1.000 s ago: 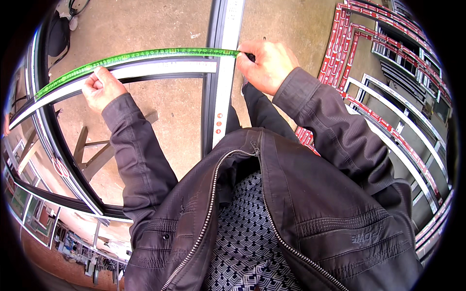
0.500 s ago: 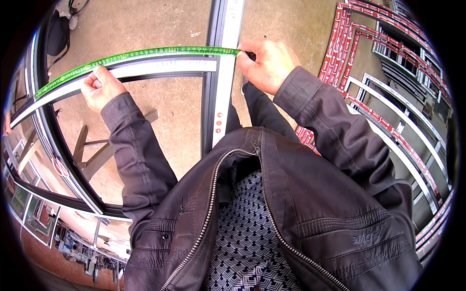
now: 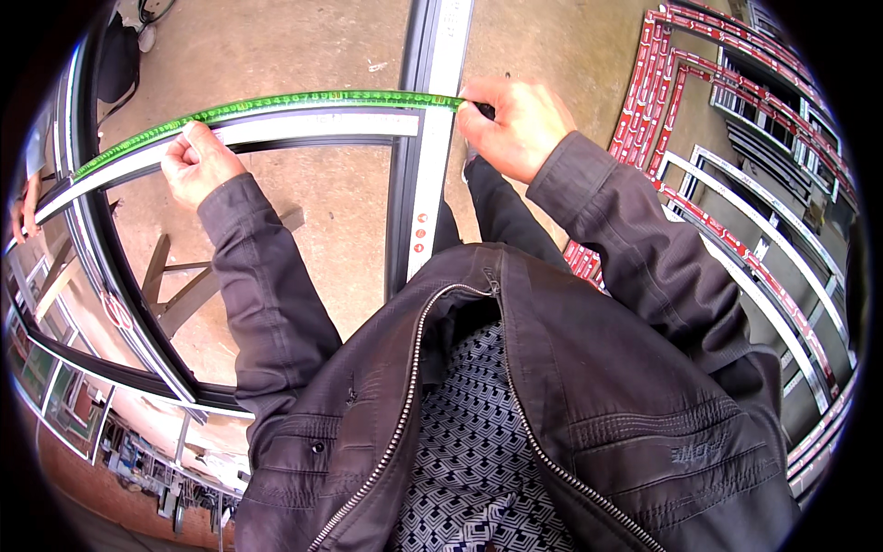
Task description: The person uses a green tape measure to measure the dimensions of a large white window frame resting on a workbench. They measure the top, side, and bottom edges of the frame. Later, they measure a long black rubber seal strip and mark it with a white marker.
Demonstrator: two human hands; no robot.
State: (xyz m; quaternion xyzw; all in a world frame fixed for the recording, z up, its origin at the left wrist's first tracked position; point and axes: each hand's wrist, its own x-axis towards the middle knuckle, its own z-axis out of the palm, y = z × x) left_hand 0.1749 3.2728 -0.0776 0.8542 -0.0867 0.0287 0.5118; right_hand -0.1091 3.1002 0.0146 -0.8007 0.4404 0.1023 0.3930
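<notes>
Right beside me, tan concrete floor (image 3: 262, 55) spreads out; over on my right lean red-and-white-wrapped rectangular frames (image 3: 633, 129), slim white bar frames (image 3: 739, 202) right alongside. A grey-brown slanted trestle leg (image 3: 189, 302) stands lower left, and there's a blurred grey jumble of metal pieces (image 3: 166, 483) beyond it.
</notes>
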